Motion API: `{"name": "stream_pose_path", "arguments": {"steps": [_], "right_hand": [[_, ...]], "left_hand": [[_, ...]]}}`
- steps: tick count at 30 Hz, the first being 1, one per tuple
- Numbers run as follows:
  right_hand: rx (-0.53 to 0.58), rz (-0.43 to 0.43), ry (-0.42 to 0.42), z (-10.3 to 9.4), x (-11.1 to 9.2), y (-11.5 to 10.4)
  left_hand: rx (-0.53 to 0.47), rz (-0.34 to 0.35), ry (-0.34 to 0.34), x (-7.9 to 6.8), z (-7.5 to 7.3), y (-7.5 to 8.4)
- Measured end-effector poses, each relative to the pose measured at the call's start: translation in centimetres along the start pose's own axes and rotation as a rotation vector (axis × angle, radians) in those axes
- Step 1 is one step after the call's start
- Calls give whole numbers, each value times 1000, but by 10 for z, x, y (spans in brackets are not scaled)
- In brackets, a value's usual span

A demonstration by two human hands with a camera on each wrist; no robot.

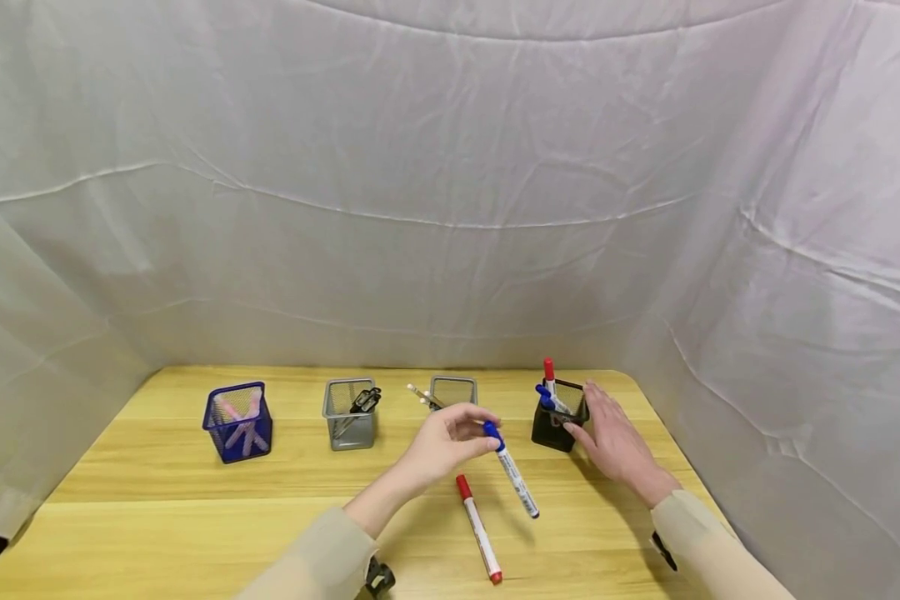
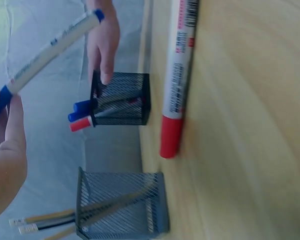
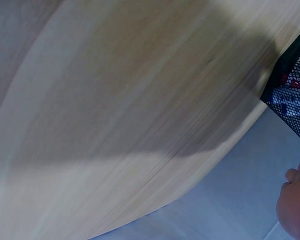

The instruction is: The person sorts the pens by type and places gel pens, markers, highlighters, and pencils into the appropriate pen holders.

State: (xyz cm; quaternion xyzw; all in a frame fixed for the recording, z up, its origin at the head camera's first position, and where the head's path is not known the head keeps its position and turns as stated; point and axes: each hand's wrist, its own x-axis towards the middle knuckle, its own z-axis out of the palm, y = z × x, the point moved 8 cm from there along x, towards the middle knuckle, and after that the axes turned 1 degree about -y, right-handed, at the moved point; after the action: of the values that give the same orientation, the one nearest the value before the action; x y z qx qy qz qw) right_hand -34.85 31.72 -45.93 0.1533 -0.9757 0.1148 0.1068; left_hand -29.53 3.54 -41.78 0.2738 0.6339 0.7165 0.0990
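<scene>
My left hand [image 1: 450,442] pinches a blue-capped whiteboard marker [image 1: 517,481] by its cap, the white barrel slanting down above the table. My right hand [image 1: 618,433] holds the black mesh pen holder [image 1: 551,435] at its right side, thumb at the front and fingers by the rim. Inside that holder stand a red-capped marker [image 1: 549,371] and blue-capped markers [image 2: 81,106]; the left wrist view shows them too. Below the left hand, a red-capped marker [image 1: 480,533] lies on the table. The right wrist view catches only part of the right hand [image 3: 295,200].
Left of the hands stand a blue mesh holder [image 1: 237,425] with pink sticks and a grey mesh holder [image 1: 351,433] with black-handled scissors. Another grey holder [image 1: 453,379] with pencils sits behind the left hand. Grey curtains [image 1: 450,208] enclose the wooden table [image 1: 157,517].
</scene>
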Motion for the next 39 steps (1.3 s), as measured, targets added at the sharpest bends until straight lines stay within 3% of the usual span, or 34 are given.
{"name": "stream_pose_path", "arguments": {"steps": [5, 14, 23, 31, 39], "right_hand": [[5, 16, -20, 3, -2, 2], [10, -17, 30, 2, -3, 0], [-9, -15, 9, -1, -1, 0], [0, -3, 13, -2, 1, -1], [5, 12, -5, 1, 2, 2]], "left_hand": [[-45, 48, 78, 13, 4, 7], [-98, 118, 219, 35, 8, 13], [-125, 133, 311, 50, 8, 16], [-148, 170, 374, 63, 13, 13], [-138, 167, 392, 75, 24, 3]]}}
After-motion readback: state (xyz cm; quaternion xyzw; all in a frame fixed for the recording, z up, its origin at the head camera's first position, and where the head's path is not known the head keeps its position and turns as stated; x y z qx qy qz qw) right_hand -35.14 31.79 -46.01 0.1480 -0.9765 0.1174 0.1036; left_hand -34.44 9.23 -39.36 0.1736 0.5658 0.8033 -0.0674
